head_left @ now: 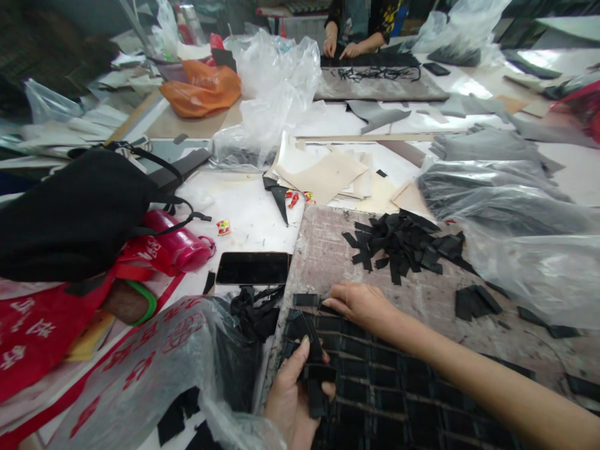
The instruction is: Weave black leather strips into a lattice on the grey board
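Observation:
My left hand (291, 390) is closed around several short black fabric strips (308, 334), which stick out above and below the thumb. My right hand (363, 305) presses its fingertips together at the top row of a grid of flat black pieces (391, 400). Under those fingers a dark piece shows in part; whether it is pinched or only touched is hidden. The grid lies on a worn brownish board (323, 244). Just left of the right fingers is a single black piece (305, 300). A loose pile of black strips (405, 247) sits farther back on the board.
Left of the board lie a phone (253, 267), a clear plastic bag (187, 337), a black bag (79, 212) and a pink bottle (180, 240). Plastic-wrapped grey material (510, 200) borders the right. Across the table a person (359, 31) works on another board (375, 86).

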A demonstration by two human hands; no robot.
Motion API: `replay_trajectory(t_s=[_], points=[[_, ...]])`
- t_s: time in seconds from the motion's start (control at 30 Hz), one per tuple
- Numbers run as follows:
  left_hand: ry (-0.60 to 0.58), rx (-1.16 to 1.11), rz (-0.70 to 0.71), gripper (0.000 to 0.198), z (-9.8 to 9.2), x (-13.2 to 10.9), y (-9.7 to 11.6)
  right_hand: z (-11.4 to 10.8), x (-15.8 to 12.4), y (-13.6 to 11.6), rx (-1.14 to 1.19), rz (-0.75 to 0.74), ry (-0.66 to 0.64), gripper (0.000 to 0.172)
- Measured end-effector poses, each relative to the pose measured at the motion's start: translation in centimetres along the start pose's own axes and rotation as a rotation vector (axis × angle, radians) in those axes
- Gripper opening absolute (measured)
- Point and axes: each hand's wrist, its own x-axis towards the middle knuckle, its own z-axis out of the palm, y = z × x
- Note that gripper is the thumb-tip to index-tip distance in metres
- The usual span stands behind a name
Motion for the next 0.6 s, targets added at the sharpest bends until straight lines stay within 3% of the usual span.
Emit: replay_trajectory(t_s=[0.2,0.4,0.6], points=[[-0.004,0.013,-0.028,0.017,0.3,-0.1,-0.4,-0.9,0.3,-0.5,-0.226,-0.077,0.055,0.022],[-0.024,0.027,-0.022,0.017,-0.7,-0.3,-0.4,-0.3,0.6,-1.7,-0.119,-0.179,0.135,0.012],[0.075,0.024,0.0,0.019,-0.2,-0.6,-0.2,0.3,0.3,-2.0,-0.041,-0.236,0.122,0.013]])
